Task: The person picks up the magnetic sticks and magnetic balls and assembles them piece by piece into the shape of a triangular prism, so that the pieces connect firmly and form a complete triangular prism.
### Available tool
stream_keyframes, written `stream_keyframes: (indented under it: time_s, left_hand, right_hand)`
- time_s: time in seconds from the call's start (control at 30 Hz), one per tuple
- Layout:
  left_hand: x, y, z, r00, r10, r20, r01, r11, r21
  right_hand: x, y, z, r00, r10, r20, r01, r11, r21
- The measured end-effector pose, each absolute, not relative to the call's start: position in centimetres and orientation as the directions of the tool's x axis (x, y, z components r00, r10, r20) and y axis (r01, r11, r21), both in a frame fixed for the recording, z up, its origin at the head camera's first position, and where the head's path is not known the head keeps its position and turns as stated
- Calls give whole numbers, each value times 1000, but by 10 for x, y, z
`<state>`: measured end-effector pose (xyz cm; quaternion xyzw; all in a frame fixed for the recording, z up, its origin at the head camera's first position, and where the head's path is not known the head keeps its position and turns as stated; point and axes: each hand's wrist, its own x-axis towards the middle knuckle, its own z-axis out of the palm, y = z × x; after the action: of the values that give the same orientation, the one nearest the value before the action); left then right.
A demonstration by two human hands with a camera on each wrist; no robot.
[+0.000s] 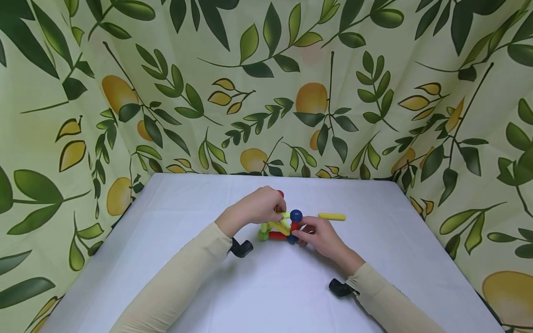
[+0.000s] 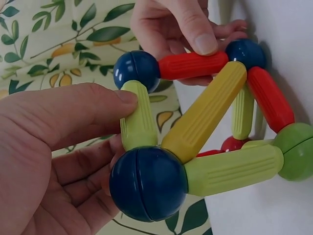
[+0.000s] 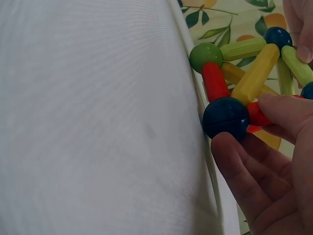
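A frame of coloured magnetic rods and balls stands on the table. Its near face has a yellow rod (image 2: 205,112) slanting between two blue balls. My left hand (image 1: 260,206) pinches a light green rod (image 2: 138,117) at the top, between a blue ball (image 2: 148,183) and another blue ball (image 2: 137,71). On the other side, my right hand (image 1: 325,236) grips an upright red rod (image 2: 193,65), its fingers close to the lower blue ball (image 3: 226,118). A second red rod (image 3: 215,81) runs from that ball to a green ball (image 3: 205,57). The frame's far side is partly hidden by my left hand.
A loose yellow rod (image 1: 331,216) lies on the white table (image 1: 275,296), just beyond my right hand. Leaf-and-fruit patterned cloth (image 1: 266,92) hangs behind the table and along both sides.
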<state>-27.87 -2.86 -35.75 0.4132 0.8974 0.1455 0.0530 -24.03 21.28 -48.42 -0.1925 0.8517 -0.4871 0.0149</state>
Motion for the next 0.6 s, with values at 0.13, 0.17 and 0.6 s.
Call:
stream_keyframes:
  time_s: [0.13,0.17,0.6]
  left_hand:
    - [-279,-28,-359,-650,759,27,731,616,293]
    - [-280,-28,-360,-649,760,29,733,615,291]
    - [-282,-66,-385,-840,425,338,525,477,705]
  right_hand:
    - [-240,213,-484,-925,-344,159,-310,445,-840]
    - [-240,213,-484,-925,-344,159,-310,445,-840]
    - [-242,213,-485,-929,-341,143,-307,495,-812]
